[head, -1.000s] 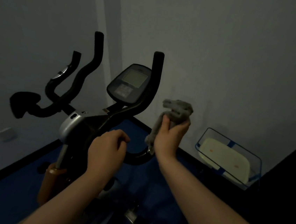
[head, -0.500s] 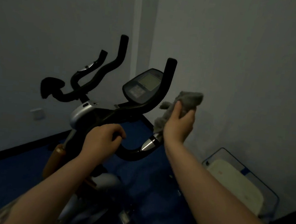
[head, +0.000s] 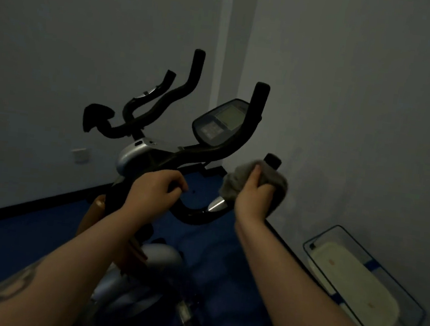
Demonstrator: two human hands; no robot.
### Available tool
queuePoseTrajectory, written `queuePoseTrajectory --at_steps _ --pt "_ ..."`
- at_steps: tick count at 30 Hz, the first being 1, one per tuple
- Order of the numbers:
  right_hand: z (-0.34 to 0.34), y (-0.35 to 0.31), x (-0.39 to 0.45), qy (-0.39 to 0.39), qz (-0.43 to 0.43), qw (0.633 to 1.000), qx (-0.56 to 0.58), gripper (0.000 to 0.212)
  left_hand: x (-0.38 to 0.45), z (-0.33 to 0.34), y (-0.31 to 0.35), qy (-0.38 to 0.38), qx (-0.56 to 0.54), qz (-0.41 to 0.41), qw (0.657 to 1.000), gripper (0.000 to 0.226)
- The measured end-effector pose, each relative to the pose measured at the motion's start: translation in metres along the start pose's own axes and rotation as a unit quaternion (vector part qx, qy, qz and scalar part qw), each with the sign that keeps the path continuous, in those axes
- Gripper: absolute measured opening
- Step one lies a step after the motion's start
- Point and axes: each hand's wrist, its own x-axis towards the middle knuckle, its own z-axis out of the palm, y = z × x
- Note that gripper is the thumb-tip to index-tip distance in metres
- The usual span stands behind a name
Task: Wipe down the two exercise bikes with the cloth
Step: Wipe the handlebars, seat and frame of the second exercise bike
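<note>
Mid-wipe on near bike (head: 140, 155), handlebar stage. Right hand (head: 254, 198) with grip clamped on cloth (head: 273, 178), cloth bunched and wrapped over the right handlebar end (head: 272, 159), black tip poking out above the cloth. Left hand (head: 153, 187) with grip curled round the near loop of the handlebar, left of centre, likely steadying the frame. Silver pulse pad (head: 216, 205) showing on the bar between the two hands, just below the cloth.

Console (head: 219, 122) upright at centre, screen off, untouched by either hand at this moment. Tall right bar (head: 258, 106) rising beside the console. Second set of bars (head: 162, 101) further left and far, probably the second bike, well apart from both hands; body of it hidden behind the near one.

Progress, judged only from the current state: early to middle. Cloth on one bar end only; no telling from the dim light which surfaces are already clean. Seat, frame, pedals low in view, mostly dark and blurred. Second bike seemingly still to do. So a good share left: rest of bars, console, lower frame, then the far bike.

Clear bin (head: 416, 311) with pale lid on blue floor (head: 14, 242), near right, against the wall. Wall socket (head: 79, 154) at far left.
</note>
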Motion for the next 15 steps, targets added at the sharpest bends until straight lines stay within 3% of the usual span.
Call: queuePoseTrajectory --at_steps 4,7,10,12,15 --pt "-0.001 0.013 -0.01 0.038 -0.116 0.981 -0.148 0.051 -0.003 0.002 -0.002 0.039 -0.058 -0.003 0.998 0.021" --pt "-0.007 0.042 -0.033 -0.011 -0.194 0.948 -0.253 0.061 -0.016 0.0 -0.011 0.149 -0.134 -0.042 0.979 0.02" --pt "-0.013 0.052 -0.043 -0.008 -0.24 0.9 -0.364 0.07 -0.029 -0.002 -0.027 0.242 -0.15 -0.088 0.955 0.02" --pt "-0.017 0.056 -0.054 -0.018 -0.309 0.842 -0.442 0.065 -0.032 0.001 -0.038 0.274 -0.13 -0.127 0.945 0.014" --pt "-0.01 0.064 -0.071 -0.134 -0.438 0.713 -0.531 0.047 -0.032 0.005 -0.043 0.256 -0.156 -0.181 0.937 0.006"
